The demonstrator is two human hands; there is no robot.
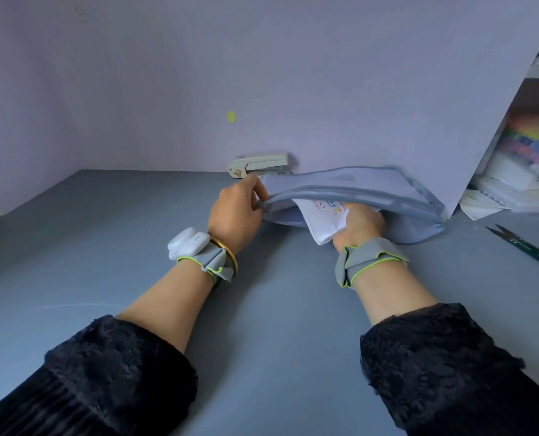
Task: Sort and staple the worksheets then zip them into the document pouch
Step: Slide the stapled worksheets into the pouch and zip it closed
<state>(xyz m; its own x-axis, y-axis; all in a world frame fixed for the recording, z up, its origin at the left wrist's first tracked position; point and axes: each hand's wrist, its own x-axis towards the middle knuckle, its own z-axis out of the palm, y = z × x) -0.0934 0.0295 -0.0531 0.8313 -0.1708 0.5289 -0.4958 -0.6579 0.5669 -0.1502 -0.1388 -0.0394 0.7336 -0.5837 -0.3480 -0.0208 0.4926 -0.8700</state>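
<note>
At far centre-right of the blue-grey counter [136, 278], the pale blue fabric document pouch [372, 190] lies long axis left-right, mouth facing near. Left hand [235, 212] pinches its upper lip open; right hand [359, 229], nearer the opening, grips white printed worksheets [321, 220] partly inside. Lilac wall behind; white stapler [258, 165] far.

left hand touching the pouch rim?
Touching. The head view shows the left hand pinching the upper rim of the document pouch at its left end, fingers curled over the edge, holding the mouth open.
</note>
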